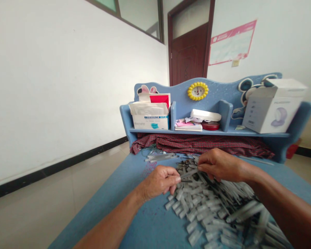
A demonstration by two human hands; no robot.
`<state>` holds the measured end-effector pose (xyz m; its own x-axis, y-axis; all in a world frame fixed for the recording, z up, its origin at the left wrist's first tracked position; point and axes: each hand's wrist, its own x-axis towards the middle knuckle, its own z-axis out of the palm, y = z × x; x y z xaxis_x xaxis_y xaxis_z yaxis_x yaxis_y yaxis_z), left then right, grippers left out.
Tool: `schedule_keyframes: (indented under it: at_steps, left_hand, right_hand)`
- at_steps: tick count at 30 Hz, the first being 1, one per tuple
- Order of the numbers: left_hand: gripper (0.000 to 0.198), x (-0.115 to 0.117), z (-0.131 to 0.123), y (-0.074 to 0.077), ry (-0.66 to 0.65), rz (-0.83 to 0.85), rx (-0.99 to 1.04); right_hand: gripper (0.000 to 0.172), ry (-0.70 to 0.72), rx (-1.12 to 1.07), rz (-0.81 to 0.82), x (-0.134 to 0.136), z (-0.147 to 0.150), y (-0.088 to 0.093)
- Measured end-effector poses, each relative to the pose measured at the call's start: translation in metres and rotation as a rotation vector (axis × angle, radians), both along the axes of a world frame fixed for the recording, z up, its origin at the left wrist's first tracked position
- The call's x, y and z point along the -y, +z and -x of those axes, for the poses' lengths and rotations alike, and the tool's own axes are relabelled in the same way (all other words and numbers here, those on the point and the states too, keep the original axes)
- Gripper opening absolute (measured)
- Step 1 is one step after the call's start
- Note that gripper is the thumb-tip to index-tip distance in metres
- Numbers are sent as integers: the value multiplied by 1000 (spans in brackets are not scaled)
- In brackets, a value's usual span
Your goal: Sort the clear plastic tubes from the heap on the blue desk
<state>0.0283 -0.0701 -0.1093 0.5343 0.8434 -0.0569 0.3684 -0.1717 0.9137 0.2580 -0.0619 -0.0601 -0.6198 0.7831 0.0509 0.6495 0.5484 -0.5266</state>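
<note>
Over the blue table, my left hand (163, 180) is closed in a pinch, with its thumb and forefinger at the left end of a slim translucent tube (189, 174). My right hand (219, 164) is closed at the tube's other end, its fingers curled. A thin dark stick (187, 181) shows just beside the left fingertips; whether that hand holds it I cannot tell. Below and between the hands spreads a heap of small translucent plastic sleeves (197, 207). Longer dark-cored pieces (229, 192) lie under my right wrist. Several slim finished-looking pieces (160, 157) lie in a row beyond my left hand.
A blue shelf (197, 132) stands along the table's (114, 207) back edge. It carries a mask box (151, 119), papers (188, 126), a red round tin (210, 126) and a white carton (273, 107). Checked cloth (209, 143) lies beneath it. A white wall is at left.
</note>
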Motion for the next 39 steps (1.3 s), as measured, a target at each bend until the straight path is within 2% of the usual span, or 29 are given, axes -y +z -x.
schedule_keyframes:
  at_steps: [6, 9, 15, 19, 23, 27, 31, 35, 39]
  left_hand:
    - [23, -3, 5, 1, -23, 10, 44]
    - [25, -10, 16, 5, -23, 13, 45]
    - [25, -29, 49, 11, 124, -22, 1]
    - [27, -37, 62, 10, 200, -27, -53]
    - [30, -35, 55, 10, 238, -28, -45]
    - [30, -24, 33, 9, 157, -12, -35]
    - [28, -10, 12, 7, 59, -6, -25]
    - [26, 2, -2, 6, 23, 0, -17]
    - [24, 7, -6, 9, -16, -11, 4]
  right_hand:
    - [19, -8, -113, 123, 3, -6, 3]
    - [20, -71, -178, 135, 2, -14, 9]
    - [21, -290, -192, -60, -6, -33, 16]
    - [22, -337, -146, -120, -7, -33, 17]
    - [22, -254, 79, -197, -8, -26, 14]
    - [22, -217, 252, -287, -11, -21, 9]
    - [23, -203, 235, -318, -2, -12, 11]
    - [25, -12, 174, -257, 12, 3, 10]
    - [22, 131, 258, -274, 18, 14, 4]
